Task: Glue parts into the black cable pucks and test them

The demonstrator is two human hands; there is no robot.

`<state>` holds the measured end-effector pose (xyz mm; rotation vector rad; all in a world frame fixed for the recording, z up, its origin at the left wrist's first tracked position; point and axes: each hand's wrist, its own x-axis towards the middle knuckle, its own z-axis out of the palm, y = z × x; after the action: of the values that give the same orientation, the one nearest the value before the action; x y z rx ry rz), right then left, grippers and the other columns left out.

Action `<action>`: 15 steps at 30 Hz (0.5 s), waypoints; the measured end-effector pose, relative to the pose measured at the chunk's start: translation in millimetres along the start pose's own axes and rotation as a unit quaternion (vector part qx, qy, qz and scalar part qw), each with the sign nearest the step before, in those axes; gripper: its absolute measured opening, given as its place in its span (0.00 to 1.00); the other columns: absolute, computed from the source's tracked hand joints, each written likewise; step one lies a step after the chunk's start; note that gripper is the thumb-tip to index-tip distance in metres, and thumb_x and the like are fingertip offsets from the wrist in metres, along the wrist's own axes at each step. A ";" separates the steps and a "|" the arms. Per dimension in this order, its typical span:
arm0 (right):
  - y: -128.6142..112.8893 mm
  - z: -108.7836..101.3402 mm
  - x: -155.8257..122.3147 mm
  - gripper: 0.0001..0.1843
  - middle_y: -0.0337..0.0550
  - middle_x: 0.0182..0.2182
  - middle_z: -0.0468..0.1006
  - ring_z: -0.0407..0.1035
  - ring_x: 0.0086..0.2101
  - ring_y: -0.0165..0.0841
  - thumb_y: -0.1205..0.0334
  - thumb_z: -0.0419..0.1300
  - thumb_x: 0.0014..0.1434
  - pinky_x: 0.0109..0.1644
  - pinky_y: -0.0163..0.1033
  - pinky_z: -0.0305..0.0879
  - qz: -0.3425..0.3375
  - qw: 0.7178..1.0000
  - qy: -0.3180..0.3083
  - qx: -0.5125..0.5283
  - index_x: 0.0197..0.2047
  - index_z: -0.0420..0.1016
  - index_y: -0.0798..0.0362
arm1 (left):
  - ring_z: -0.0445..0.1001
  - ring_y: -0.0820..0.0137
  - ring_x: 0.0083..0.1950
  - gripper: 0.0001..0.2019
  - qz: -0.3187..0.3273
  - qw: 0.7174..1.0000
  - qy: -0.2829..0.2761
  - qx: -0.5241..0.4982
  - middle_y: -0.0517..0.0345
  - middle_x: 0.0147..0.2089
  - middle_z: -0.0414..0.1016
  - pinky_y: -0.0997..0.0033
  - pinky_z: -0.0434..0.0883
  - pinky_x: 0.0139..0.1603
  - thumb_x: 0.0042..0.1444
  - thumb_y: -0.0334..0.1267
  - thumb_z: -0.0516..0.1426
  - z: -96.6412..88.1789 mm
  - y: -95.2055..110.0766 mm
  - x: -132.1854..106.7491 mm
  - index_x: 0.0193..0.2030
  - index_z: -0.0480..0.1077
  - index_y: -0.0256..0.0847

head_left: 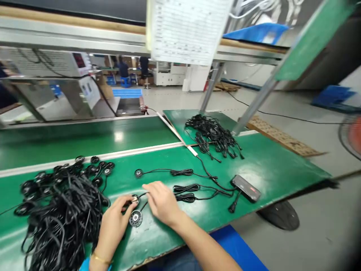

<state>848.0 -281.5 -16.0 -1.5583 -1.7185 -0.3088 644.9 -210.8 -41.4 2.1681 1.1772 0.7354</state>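
Observation:
Between the thumb and fingers of my left hand [115,220] is a small round black disc [135,198] with a pale centre, partly covered by the fingertips. My right hand [162,199] is closed over the black cable [143,194] running from that disc; its grip is partly hidden. Just below, a second round disc [135,218] with a metal centre lies on the green table. A third disc [138,173] lies farther back, its cable tied in a bundle [182,172]. Two more cable bundles [186,188] lie right of my right hand.
A large heap of black cables with discs [67,210] covers the table's left side. Another cable pile [213,131] lies at the back right. A black box [246,187] with leads sits near the right front edge. Overhead hangs a paper sheet [188,30] from a metal shelf.

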 end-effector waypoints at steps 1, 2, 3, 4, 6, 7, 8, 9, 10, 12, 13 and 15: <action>14.4 -18.9 -7.1 0.17 0.42 0.43 0.78 0.70 0.45 0.33 0.64 0.52 0.66 0.50 0.38 0.69 0.035 0.998 0.042 -0.029 0.55 0.73 0.45 | 0.81 0.65 0.40 0.16 0.003 1.000 0.002 0.009 0.58 0.48 0.81 0.68 0.79 0.45 0.61 0.54 0.56 0.6 -3.3 0.3 0.44 0.76 0.46; 31.9 -40.6 -18.1 0.17 0.45 0.45 0.77 0.70 0.46 0.35 0.65 0.49 0.67 0.52 0.42 0.68 0.083 0.990 0.095 -0.063 0.55 0.72 0.47 | 0.81 0.65 0.40 0.17 0.004 1.000 0.003 0.017 0.58 0.49 0.81 0.68 0.79 0.45 0.61 0.55 0.56 0.9 -5.7 -0.1 0.44 0.76 0.47; 51.9 -63.6 -32.5 0.18 0.50 0.47 0.75 0.69 0.48 0.38 0.65 0.47 0.68 0.54 0.47 0.66 0.140 0.973 0.153 -0.103 0.57 0.70 0.51 | 0.81 0.65 0.40 0.17 0.006 1.000 0.004 0.027 0.59 0.49 0.81 0.68 0.79 0.44 0.60 0.56 0.56 1.0 -7.4 -0.6 0.44 0.76 0.47; 73.4 -86.4 -49.8 0.19 0.56 0.48 0.73 0.67 0.50 0.42 0.64 0.46 0.68 0.56 0.53 0.63 0.191 0.948 0.210 -0.146 0.58 0.69 0.56 | 0.81 0.65 0.39 0.18 0.009 0.999 0.007 0.037 0.59 0.49 0.81 0.69 0.79 0.43 0.60 0.57 0.55 0.8 -8.5 -1.2 0.44 0.76 0.47; 115.2 -126.5 -89.4 0.22 0.66 0.49 0.70 0.63 0.53 0.51 0.62 0.43 0.68 0.58 0.65 0.54 0.264 0.893 0.285 -0.226 0.56 0.68 0.64 | 0.81 0.64 0.39 0.19 0.017 0.998 0.016 0.061 0.60 0.49 0.81 0.69 0.79 0.42 0.60 0.59 0.55 0.0 -9.3 -1.7 0.44 0.76 0.48; 132.6 -142.4 -109.6 0.22 0.68 0.48 0.71 0.63 0.52 0.53 0.59 0.44 0.68 0.57 0.66 0.54 0.286 0.879 0.287 -0.253 0.54 0.70 0.65 | 0.82 0.64 0.39 0.19 0.023 0.997 0.019 0.071 0.60 0.48 0.81 0.70 0.79 0.40 0.59 0.59 0.55 -0.4 -9.7 -1.6 0.44 0.76 0.48; 146.5 -155.1 -128.7 0.22 0.66 0.46 0.72 0.65 0.50 0.53 0.56 0.47 0.67 0.55 0.65 0.57 0.302 0.874 0.269 -0.270 0.52 0.72 0.64 | 0.82 0.65 0.38 0.20 0.029 0.996 0.022 0.078 0.61 0.48 0.82 0.70 0.79 0.39 0.59 0.60 0.55 -0.7 -10.2 -1.4 0.44 0.76 0.49; 156.4 -164.9 -146.1 0.23 0.64 0.45 0.74 0.67 0.47 0.52 0.53 0.48 0.67 0.53 0.61 0.61 0.311 0.873 0.249 -0.283 0.50 0.74 0.62 | 0.82 0.65 0.38 0.20 0.033 0.996 0.024 0.082 0.61 0.48 0.82 0.71 0.78 0.38 0.58 0.60 0.55 -0.8 -11.1 -1.1 0.44 0.76 0.50; 162.5 -171.8 -161.1 0.24 0.62 0.45 0.75 0.69 0.46 0.50 0.50 0.49 0.67 0.51 0.58 0.64 0.318 0.873 0.229 -0.292 0.48 0.75 0.61 | 0.82 0.65 0.37 0.20 0.034 0.996 0.024 0.083 0.62 0.48 0.82 0.72 0.78 0.37 0.58 0.61 0.55 -0.6 -12.3 -0.7 0.44 0.76 0.50; 165.6 -178.3 -181.5 0.26 0.59 0.47 0.76 0.70 0.45 0.47 0.45 0.48 0.67 0.48 0.53 0.67 0.326 0.873 0.202 -0.301 0.47 0.76 0.58 | 0.82 0.66 0.36 0.20 0.027 0.996 0.026 0.080 0.61 0.49 0.81 0.74 0.77 0.34 0.58 0.60 0.55 -0.1 -13.7 -0.3 0.46 0.76 0.50; 164.3 -178.0 -186.3 0.26 0.59 0.48 0.76 0.71 0.46 0.47 0.43 0.49 0.67 0.49 0.52 0.68 0.328 0.874 0.197 -0.300 0.47 0.76 0.57 | 0.82 0.66 0.36 0.19 0.019 0.996 0.029 0.077 0.61 0.49 0.81 0.74 0.77 0.33 0.58 0.59 0.55 -0.1 -13.1 -0.8 0.46 0.76 0.50; 159.9 -169.0 -184.8 0.26 0.55 0.48 0.76 0.71 0.47 0.44 0.42 0.52 0.67 0.52 0.52 0.68 0.331 0.879 0.198 -0.278 0.48 0.75 0.57 | 0.82 0.66 0.36 0.18 0.008 0.997 0.032 0.066 0.60 0.49 0.81 0.74 0.77 0.34 0.59 0.57 0.56 -1.9 -7.4 -4.0 0.47 0.76 0.49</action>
<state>1049.3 -490.9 -78.6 -2.1995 -0.7276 -0.7452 637.6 -210.5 -46.0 2.2798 1.2751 0.7591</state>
